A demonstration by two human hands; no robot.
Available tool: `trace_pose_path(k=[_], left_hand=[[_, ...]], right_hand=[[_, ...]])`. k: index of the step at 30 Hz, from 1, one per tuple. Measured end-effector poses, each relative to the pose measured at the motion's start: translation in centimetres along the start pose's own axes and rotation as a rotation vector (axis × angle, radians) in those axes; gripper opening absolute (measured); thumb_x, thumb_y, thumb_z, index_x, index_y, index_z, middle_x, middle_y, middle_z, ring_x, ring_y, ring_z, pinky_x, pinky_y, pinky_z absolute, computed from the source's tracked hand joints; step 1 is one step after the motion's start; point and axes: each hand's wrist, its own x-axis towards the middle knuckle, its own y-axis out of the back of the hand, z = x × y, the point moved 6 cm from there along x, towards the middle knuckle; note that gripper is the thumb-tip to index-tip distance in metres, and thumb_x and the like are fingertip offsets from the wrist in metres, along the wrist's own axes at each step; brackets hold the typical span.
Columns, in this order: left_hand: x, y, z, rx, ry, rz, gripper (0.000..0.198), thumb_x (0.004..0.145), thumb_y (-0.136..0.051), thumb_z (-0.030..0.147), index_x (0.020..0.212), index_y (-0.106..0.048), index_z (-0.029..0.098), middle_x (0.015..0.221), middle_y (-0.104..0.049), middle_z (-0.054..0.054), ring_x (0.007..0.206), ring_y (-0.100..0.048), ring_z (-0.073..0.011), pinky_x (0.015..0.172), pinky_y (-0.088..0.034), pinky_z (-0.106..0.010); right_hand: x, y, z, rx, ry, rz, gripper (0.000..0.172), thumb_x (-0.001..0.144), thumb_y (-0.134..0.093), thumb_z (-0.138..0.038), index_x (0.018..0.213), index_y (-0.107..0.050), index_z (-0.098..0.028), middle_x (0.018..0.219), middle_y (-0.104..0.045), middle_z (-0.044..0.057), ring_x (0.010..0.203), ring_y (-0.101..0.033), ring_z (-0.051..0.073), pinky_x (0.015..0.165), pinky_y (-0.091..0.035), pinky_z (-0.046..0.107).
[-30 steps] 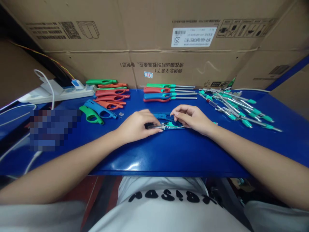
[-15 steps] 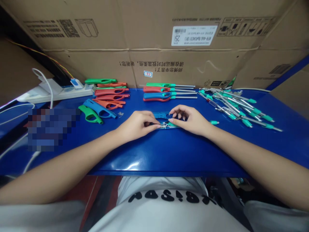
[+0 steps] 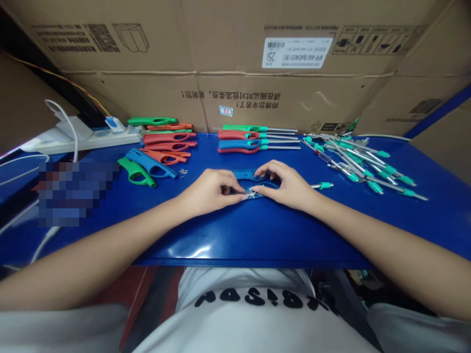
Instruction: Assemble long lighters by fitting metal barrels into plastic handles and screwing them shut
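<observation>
Two blue plastic lighter shell halves lie at the middle of the blue table. The far half (image 3: 243,174) sits just beyond my fingertips. In the near half is a lighter core with a thin metal tube and a green tip (image 3: 326,185) that sticks out to the right. My left hand (image 3: 221,190) pinches the small clear-and-metal end of this core at the left. My right hand (image 3: 280,184) has its thumb on the core's middle part and its fingers curled by the far shell half. The parts under the right fingers are partly hidden.
Green, red, orange and blue empty shells (image 3: 169,146) lie at the back left beside tiny metal pins (image 3: 183,171). Several lighters with tubes (image 3: 243,145) lie at the back middle. Loose cores (image 3: 362,162) are piled at the right. A power strip (image 3: 84,139) stands far left.
My right thumb has moved left along the core, closer to my left fingertips. The right fingers have curled in nearer the far shell half. My left hand has barely moved.
</observation>
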Motion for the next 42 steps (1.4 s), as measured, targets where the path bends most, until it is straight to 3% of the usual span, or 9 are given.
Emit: trace_pose_path(k=[7,14,24,30,32,36,42], left_hand=[[0.1,-0.1,-0.5,-0.049,0.0,-0.037,0.017,0.088,-0.074,0.031,0.095,-0.081,0.018,0.085,-0.073,-0.005,0.068,-0.062,-0.0117,0.063,-0.045,-0.022],[0.0,-0.2,-0.5,-0.02,0.083,0.002,0.016,0.083,-0.078,0.032,0.09,-0.081,0.018,0.079,-0.07,-0.002,0.061,-0.056,-0.0097,0.06,-0.043,-0.023],[0.1,-0.2,-0.4,-0.018,0.116,-0.003,0.014,0.086,-0.075,0.031,0.088,-0.081,0.018,0.079,-0.071,-0.003,0.065,-0.059,-0.0114,0.062,-0.043,-0.023],[0.0,-0.1,-0.3,-0.018,0.098,0.023,0.014,0.085,-0.076,0.032,0.089,-0.082,0.019,0.078,-0.071,-0.002,0.063,-0.058,-0.0108,0.061,-0.043,-0.023],[-0.1,-0.1,-0.4,-0.011,0.099,0.015,0.014,0.086,-0.075,0.032,0.09,-0.082,0.019,0.078,-0.071,-0.002,0.063,-0.058,-0.0107,0.06,-0.043,-0.023],[-0.1,-0.1,-0.4,0.018,0.092,0.015,0.015,0.086,-0.075,0.032,0.09,-0.081,0.019,0.08,-0.071,-0.003,0.064,-0.058,-0.0108,0.061,-0.043,-0.023],[-0.1,0.6,0.4,0.086,0.017,0.039,0.021,0.087,-0.073,0.035,0.096,-0.077,0.017,0.088,-0.071,-0.004,0.066,-0.058,-0.0117,0.066,-0.048,-0.025]], right_hand=[[-0.1,0.0,-0.1,-0.025,0.011,-0.01,0.027,0.082,-0.077,-0.032,0.102,-0.066,-0.018,0.097,-0.065,0.007,0.086,-0.057,0.02,0.078,-0.047,0.034],[-0.2,-0.1,-0.3,-0.054,0.039,-0.031,0.026,0.083,-0.075,-0.03,0.104,-0.065,-0.018,0.098,-0.065,0.007,0.09,-0.057,0.021,0.081,-0.047,0.035],[-0.2,-0.4,-0.7,-0.062,0.04,-0.084,0.023,0.088,-0.07,-0.031,0.108,-0.066,-0.019,0.105,-0.065,0.009,0.094,-0.059,0.022,0.084,-0.048,0.037],[0.3,2.3,-1.1,-0.052,0.041,0.042,0.009,0.089,-0.066,-0.027,0.09,-0.069,-0.019,0.097,-0.064,0.006,0.077,-0.057,0.016,0.069,-0.046,0.03],[0.3,3.0,-1.3,-0.054,0.057,-0.064,0.009,0.088,-0.067,-0.027,0.085,-0.069,-0.019,0.09,-0.064,0.004,0.071,-0.056,0.014,0.066,-0.045,0.029],[-0.4,3.0,-1.5,-0.014,0.038,-0.396,0.01,0.085,-0.067,-0.023,0.094,-0.069,-0.018,0.082,-0.066,0.001,0.064,-0.055,0.012,0.059,-0.043,0.025],[-0.6,2.7,-1.2,-0.041,0.014,-0.411,0.011,0.084,-0.062,-0.017,0.091,-0.07,-0.019,0.074,-0.066,0.0,0.061,-0.053,0.011,0.058,-0.041,0.024]])
